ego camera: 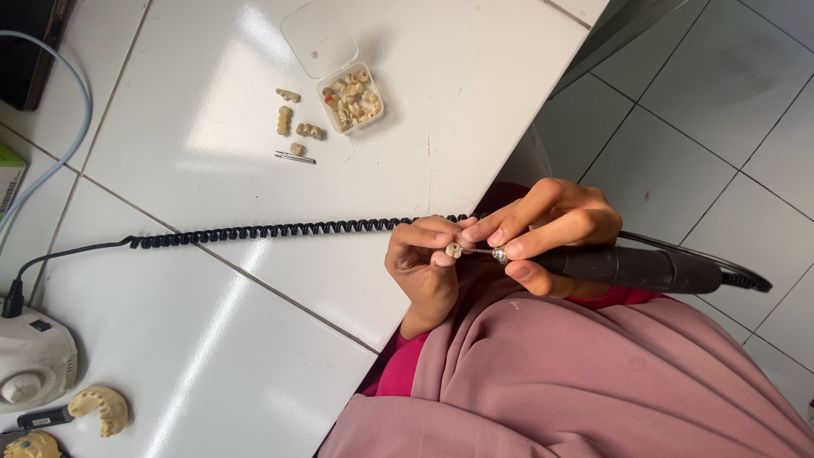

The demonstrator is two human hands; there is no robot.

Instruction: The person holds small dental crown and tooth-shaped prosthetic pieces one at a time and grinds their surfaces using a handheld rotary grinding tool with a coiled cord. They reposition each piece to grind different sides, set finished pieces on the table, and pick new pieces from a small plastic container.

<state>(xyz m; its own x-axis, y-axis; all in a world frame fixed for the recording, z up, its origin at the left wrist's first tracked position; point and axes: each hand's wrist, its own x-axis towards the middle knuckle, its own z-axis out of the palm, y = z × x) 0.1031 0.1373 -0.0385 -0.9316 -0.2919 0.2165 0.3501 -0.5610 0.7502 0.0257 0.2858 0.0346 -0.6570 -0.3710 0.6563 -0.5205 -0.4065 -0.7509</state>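
Seen from the head camera: your left hand pinches a small cream dental crown between thumb and fingertips, fingers closed tight on it, just off the edge of the white tiled counter and above your lap. Your right hand grips a dark rotary handpiece like a pen, fingers wrapped near its metal collar, the bur tip touching the crown. A black coiled cord runs from the handpiece across the counter toward the white motor unit at the left edge.

Farther up the counter, an open clear plastic box holds more crowns, with several loose crowns and a spare bur just beside it. A plaster jaw model lies near the motor unit.

For clean work, you do best to brace the two hands against each other, keep the bur light on the surface, and turn the crown rather than the tool.
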